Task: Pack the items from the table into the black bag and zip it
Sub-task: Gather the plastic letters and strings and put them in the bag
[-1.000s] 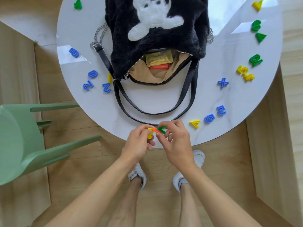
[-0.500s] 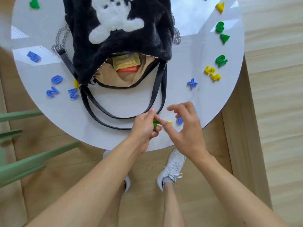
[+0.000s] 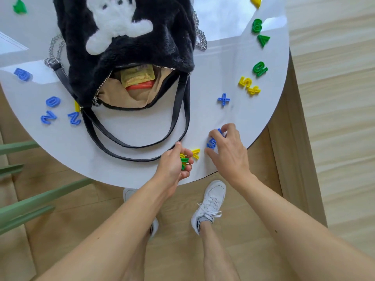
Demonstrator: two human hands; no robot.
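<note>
Round white table [image 3: 142, 130]: black bag [image 3: 162, 47] lying unzipped mid-table, blue numbers [image 3: 48, 117] to its left, green numbers [image 3: 259, 68], yellow numbers [image 3: 249, 86] and blue plus sign [image 3: 223, 99] to its right.

A round white worktop [image 3: 142, 128] with a glossy surface is seen under the left hand [image 3: 174, 165] and the right hand [image 3: 229, 151]. Bright reflected patches [image 3: 223, 17] with straight edges are thrown on it well beyond both hands. Below the hands, a floor [image 3: 71, 230] of tan wooden boards is laid. Well to the left of the left hand, part of a pale green chair [image 3: 40, 201] is set, its legs reaching under the worktop's edge. To the right of the right hand, a darker wooden strip [image 3: 292, 159] is run along the floor, and paler planks [image 3: 334, 138] are laid beyond it.
</note>
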